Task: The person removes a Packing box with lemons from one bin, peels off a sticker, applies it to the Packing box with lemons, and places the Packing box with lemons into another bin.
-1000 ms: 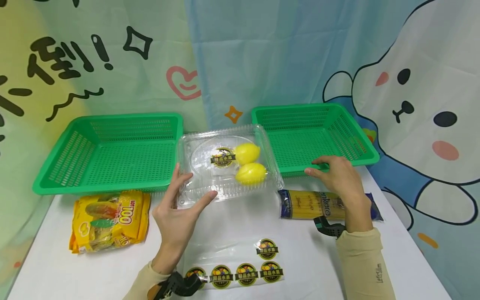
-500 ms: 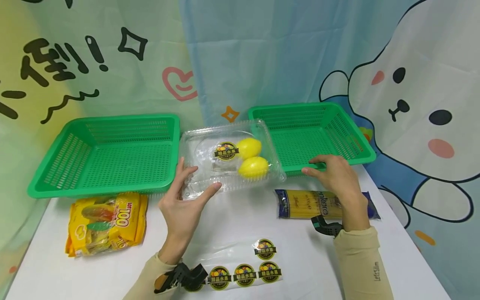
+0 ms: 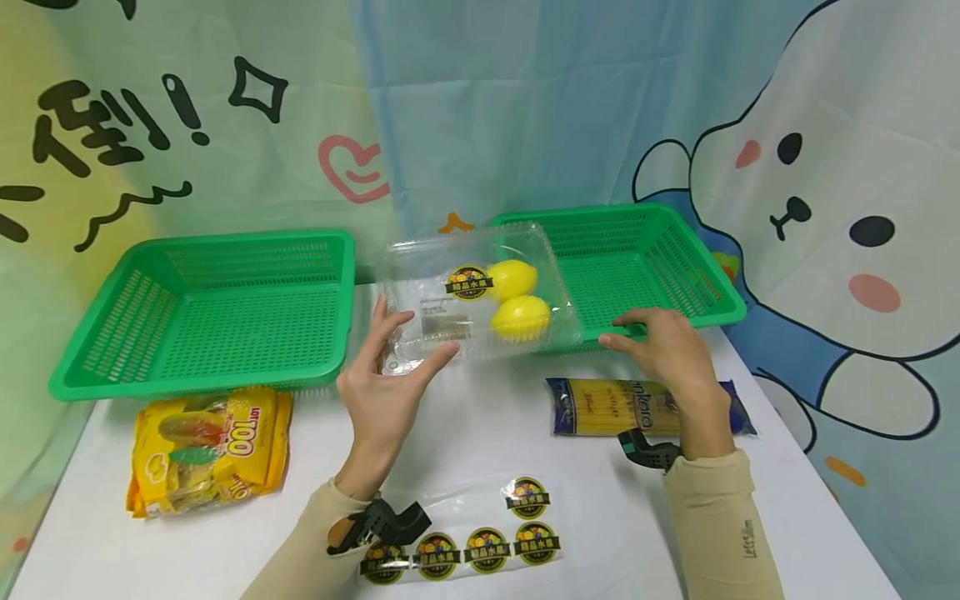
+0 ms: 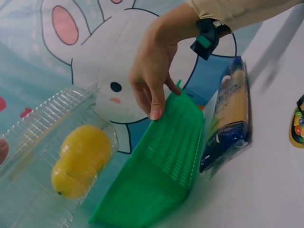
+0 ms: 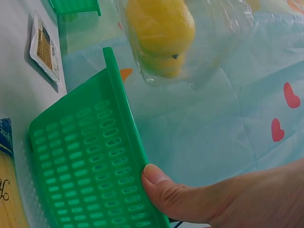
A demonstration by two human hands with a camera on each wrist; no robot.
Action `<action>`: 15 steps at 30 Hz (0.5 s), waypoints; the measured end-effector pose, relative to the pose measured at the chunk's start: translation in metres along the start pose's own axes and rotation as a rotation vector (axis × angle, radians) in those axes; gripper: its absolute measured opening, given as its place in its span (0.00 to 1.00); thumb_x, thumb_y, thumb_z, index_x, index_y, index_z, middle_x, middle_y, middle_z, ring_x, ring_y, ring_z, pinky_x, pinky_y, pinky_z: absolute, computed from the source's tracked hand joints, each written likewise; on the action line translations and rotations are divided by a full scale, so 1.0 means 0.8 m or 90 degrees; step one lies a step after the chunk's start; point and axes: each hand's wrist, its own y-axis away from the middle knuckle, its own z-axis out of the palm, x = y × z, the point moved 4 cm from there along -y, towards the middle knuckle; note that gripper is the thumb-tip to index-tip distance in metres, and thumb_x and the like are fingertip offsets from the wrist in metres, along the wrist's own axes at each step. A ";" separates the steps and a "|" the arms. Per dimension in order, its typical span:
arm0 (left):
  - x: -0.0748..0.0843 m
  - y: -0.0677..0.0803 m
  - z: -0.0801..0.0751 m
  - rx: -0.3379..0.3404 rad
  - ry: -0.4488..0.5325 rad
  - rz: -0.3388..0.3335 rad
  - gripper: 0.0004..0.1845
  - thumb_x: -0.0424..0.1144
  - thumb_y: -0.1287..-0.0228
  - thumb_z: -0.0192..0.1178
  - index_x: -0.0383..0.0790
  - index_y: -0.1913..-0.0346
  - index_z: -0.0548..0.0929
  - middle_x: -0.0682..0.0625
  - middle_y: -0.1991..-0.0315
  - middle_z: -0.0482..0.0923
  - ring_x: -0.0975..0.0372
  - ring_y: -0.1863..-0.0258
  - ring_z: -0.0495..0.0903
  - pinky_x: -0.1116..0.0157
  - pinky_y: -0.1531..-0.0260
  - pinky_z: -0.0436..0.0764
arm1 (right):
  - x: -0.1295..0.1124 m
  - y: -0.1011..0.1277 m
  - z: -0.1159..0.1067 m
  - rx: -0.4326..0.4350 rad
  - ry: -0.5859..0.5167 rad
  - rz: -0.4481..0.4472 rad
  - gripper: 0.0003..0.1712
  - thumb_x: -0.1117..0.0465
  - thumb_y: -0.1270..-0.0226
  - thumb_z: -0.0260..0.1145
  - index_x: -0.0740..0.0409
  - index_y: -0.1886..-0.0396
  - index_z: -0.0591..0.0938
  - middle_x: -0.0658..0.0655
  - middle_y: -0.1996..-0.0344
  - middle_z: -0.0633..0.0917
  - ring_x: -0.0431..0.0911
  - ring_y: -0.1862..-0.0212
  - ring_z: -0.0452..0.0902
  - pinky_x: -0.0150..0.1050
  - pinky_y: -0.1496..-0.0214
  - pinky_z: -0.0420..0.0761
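Observation:
My left hand (image 3: 384,396) grips a clear plastic clamshell box (image 3: 416,258) by its near left corner, thumb at the front edge. Inside, at the right end, lie two yellow lemons (image 3: 521,318), and a round dark fruit sticker (image 3: 468,283) is on the lid. Raised off the table, the box overlaps the left end of the right green basket (image 3: 622,279) in the head view. On that basket's near rim, my right hand (image 3: 671,354) pinches with thumb and fingers. The right wrist view shows the thumb (image 5: 164,187) pressed on the rim.
Another green basket (image 3: 240,325) stands at the left, with a yellow snack bag (image 3: 210,450) before it. A spaghetti pack (image 3: 600,408) lies under my right wrist. Nearest me is a clear sheet of round stickers (image 3: 487,548). A small flat packet (image 5: 45,47) lies behind the box.
My left hand has moved the box to the right and a little farther away, toward the right basket. The right hand keeps its hold on the rim. The head view has shifted slightly.

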 end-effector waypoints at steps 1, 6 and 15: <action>0.000 -0.001 0.003 0.000 0.005 -0.003 0.30 0.36 0.55 0.86 0.38 0.46 0.88 0.45 0.26 0.73 0.60 0.24 0.70 0.61 0.30 0.76 | 0.000 0.000 0.000 0.000 0.000 0.000 0.30 0.43 0.27 0.70 0.57 0.36 0.83 0.72 0.30 0.75 0.73 0.27 0.63 0.74 0.33 0.70; 0.003 -0.006 0.013 -0.001 0.017 -0.014 0.30 0.37 0.55 0.86 0.38 0.46 0.88 0.41 0.26 0.72 0.60 0.24 0.70 0.59 0.30 0.76 | 0.000 -0.001 0.001 -0.002 0.000 0.006 0.30 0.42 0.27 0.70 0.56 0.36 0.83 0.72 0.29 0.74 0.73 0.26 0.62 0.74 0.32 0.69; 0.002 -0.013 0.028 0.005 0.010 -0.010 0.29 0.31 0.55 0.85 0.31 0.46 0.87 0.34 0.29 0.74 0.55 0.24 0.70 0.57 0.30 0.76 | 0.000 -0.001 0.000 0.001 -0.002 0.008 0.30 0.43 0.28 0.71 0.57 0.36 0.84 0.72 0.31 0.76 0.73 0.27 0.63 0.74 0.31 0.68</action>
